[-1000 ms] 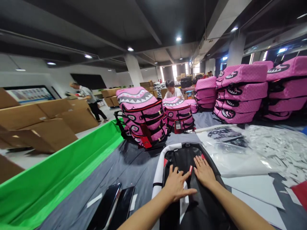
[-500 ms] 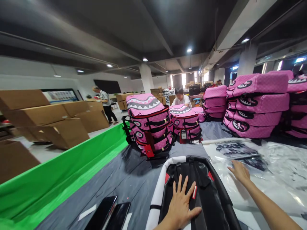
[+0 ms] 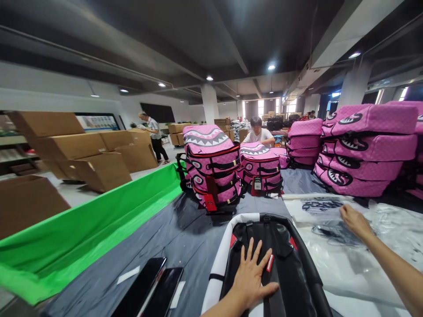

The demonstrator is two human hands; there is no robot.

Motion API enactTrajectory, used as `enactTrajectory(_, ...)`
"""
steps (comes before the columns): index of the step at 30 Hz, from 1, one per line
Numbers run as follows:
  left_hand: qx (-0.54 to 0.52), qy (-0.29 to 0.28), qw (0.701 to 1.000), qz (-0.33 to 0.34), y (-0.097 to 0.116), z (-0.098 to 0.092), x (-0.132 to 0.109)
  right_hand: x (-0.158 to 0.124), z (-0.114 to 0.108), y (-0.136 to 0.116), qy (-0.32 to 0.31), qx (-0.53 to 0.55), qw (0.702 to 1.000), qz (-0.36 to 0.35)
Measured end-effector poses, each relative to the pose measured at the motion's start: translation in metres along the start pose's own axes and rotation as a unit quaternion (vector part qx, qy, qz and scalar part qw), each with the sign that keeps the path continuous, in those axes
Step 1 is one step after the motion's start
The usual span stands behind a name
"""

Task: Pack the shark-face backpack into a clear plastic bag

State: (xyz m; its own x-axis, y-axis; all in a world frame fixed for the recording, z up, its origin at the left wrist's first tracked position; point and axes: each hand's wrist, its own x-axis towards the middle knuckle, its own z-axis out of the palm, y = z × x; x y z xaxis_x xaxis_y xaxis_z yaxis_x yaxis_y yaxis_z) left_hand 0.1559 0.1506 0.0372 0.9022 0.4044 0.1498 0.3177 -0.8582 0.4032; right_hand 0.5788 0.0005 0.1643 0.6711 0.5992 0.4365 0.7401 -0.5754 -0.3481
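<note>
My left hand [image 3: 253, 277] lies flat with fingers spread on the black back panel of a backpack [image 3: 280, 237], which has white trim and red accents and lies on its back. My right hand [image 3: 355, 222] is out to the right, its fingers bunched against a clear plastic sheet [image 3: 350, 251]. Whether those fingers pinch the film is hard to tell. A printed plastic bag [image 3: 319, 204] lies just beyond that hand. The lower part of the backpack runs out of view.
Two black phones [image 3: 145, 288] lie on the grey tarp [image 3: 185, 229] left of the backpack. Stacks of pink shark-print backpacks [image 3: 211, 167] stand ahead and to the right. A green cloth edge and cardboard boxes [image 3: 102, 171] lie left. Co-workers [image 3: 257, 136] are further off.
My right hand has left the backpack and moved right onto the plastic sheet. My left hand stays on the backpack. The view has swung, shifting the scene rightward.
</note>
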Motion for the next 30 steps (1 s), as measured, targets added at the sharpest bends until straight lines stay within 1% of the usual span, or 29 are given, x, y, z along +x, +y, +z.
enactTrajectory(2,-0.006,-0.003,1.000,0.001,0.003,-0.005,-0.002,0.006,-0.026,-0.024,0.075,-0.021,0.997,-0.020)
enactTrajectory(3,-0.007,-0.005,1.000,0.001,0.005,-0.008,-0.003,0.007,-0.039,-0.040,0.102,-0.029,0.994,-0.035)
enactTrajectory(4,-0.007,-0.007,1.000,0.000,0.006,-0.012,-0.003,0.006,-0.052,-0.057,0.124,-0.034,0.990,-0.057)
enactTrajectory(6,-0.004,-0.009,1.000,-0.005,0.008,-0.017,-0.004,-0.003,-0.076,-0.096,0.158,-0.043,0.979,-0.125)
enactTrajectory(9,-0.014,0.000,1.000,-0.004,0.014,-0.021,-0.003,-0.036,-0.104,-0.157,0.181,-0.025,0.952,-0.247)
enactTrajectory(11,-0.054,0.024,0.998,0.003,0.024,-0.018,-0.005,-0.069,-0.112,-0.189,0.164,0.045,0.944,-0.284)
enactTrajectory(12,-0.097,0.042,0.994,0.003,0.031,-0.017,-0.007,-0.088,-0.112,-0.202,0.140,0.093,0.943,-0.288)
enactTrajectory(13,-0.158,0.059,0.986,0.001,0.041,-0.015,-0.011,-0.107,-0.109,-0.211,0.103,0.141,0.942,-0.288)
enactTrajectory(14,-0.234,0.075,0.969,-0.004,0.051,-0.015,-0.016,-0.125,-0.102,-0.218,0.058,0.183,0.939,-0.285)
enactTrajectory(15,-0.323,0.090,0.942,-0.011,0.063,-0.016,-0.021,-0.143,-0.093,-0.224,0.009,0.216,0.935,-0.280)
enactTrajectory(16,-0.417,0.106,0.903,-0.016,0.074,-0.018,-0.028,-0.159,-0.083,-0.227,-0.041,0.239,0.931,-0.273)
enactTrajectory(18,-0.587,0.142,0.797,-0.025,0.093,-0.026,-0.038,-0.185,-0.059,-0.233,-0.130,0.274,0.917,-0.258)
enactTrajectory(19,-0.647,0.167,0.743,-0.034,0.100,-0.031,-0.041,-0.195,-0.048,-0.235,-0.166,0.291,0.909,-0.249)
enactTrajectory(20,-0.684,0.194,0.701,-0.050,0.103,-0.036,-0.043,-0.203,-0.039,-0.238,-0.193,0.311,0.899,-0.239)
enactTrajectory(21,-0.698,0.222,0.677,-0.073,0.104,-0.040,-0.044,-0.208,-0.030,-0.240,-0.216,0.330,0.890,-0.227)
enactTrajectory(22,-0.693,0.249,0.669,-0.100,0.103,-0.044,-0.044,-0.211,-0.023,-0.243,-0.232,0.348,0.883,-0.214)
enactTrajectory(24,-0.657,0.291,0.681,-0.139,0.096,-0.051,-0.046,-0.213,-0.012,-0.246,-0.256,0.376,0.872,-0.182)
enactTrajectory(25,-0.646,0.294,0.689,-0.147,0.092,-0.055,-0.048,-0.213,-0.007,-0.247,-0.267,0.382,0.869,-0.168)
enactTrajectory(27,-0.654,0.269,0.690,-0.154,0.086,-0.062,-0.056,-0.214,-0.002,-0.249,-0.288,0.383,0.864,-0.156)
enactTrajectory(29,-0.673,0.244,0.678,-0.165,0.084,-0.069,-0.064,-0.217,0.000,-0.249,-0.292,0.372,0.865,-0.170)
enactTrajectory(30,-0.676,0.242,0.674,-0.175,0.085,-0.072,-0.067,-0.219,0.000,-0.248,-0.283,0.361,0.869,-0.184)
